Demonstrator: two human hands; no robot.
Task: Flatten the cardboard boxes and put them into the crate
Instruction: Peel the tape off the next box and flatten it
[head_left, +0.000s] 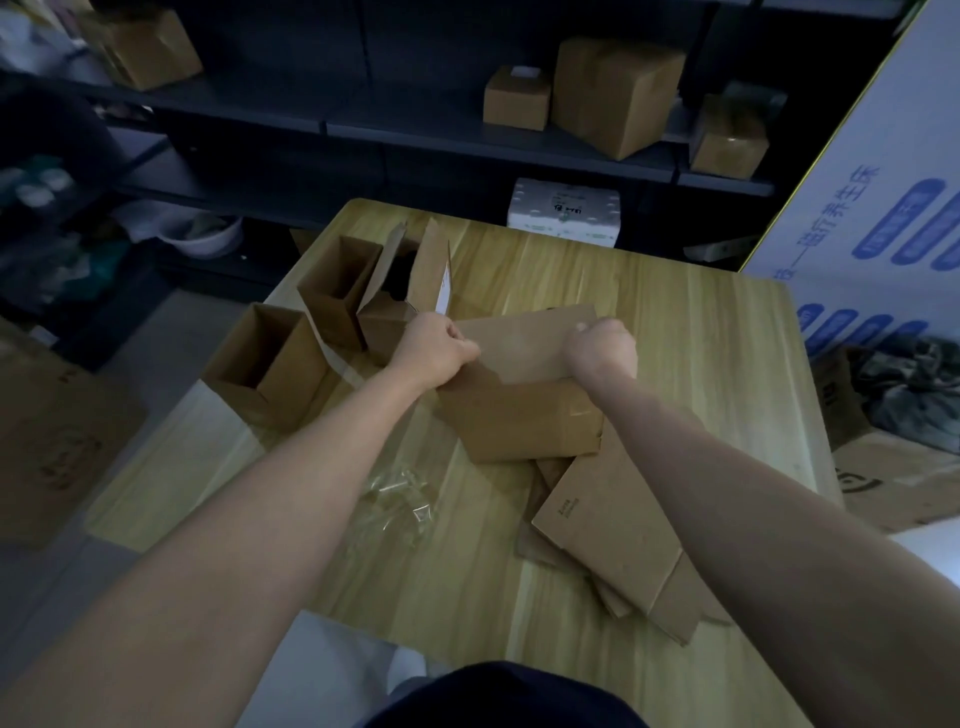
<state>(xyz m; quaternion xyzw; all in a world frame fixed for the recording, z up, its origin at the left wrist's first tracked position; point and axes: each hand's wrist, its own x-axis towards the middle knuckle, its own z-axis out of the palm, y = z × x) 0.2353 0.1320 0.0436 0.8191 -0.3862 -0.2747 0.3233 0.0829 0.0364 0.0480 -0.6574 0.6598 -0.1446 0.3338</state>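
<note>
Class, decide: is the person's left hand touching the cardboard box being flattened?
Touching. The head view shows the left hand gripping the left edge of the cardboard box, fingers curled on it.

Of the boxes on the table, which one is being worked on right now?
The brown box at mid-table, gripped by both the left hand and right hand. The open boxes to its left stand untouched; the flattened pieces lie nearer the person.

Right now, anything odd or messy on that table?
Yes: crumpled clear tape scraps lie loose on the wooden table near the left forearm. The flattened cardboard pile is fanned out unevenly and overhangs the near edge. No crate is visible.
</note>
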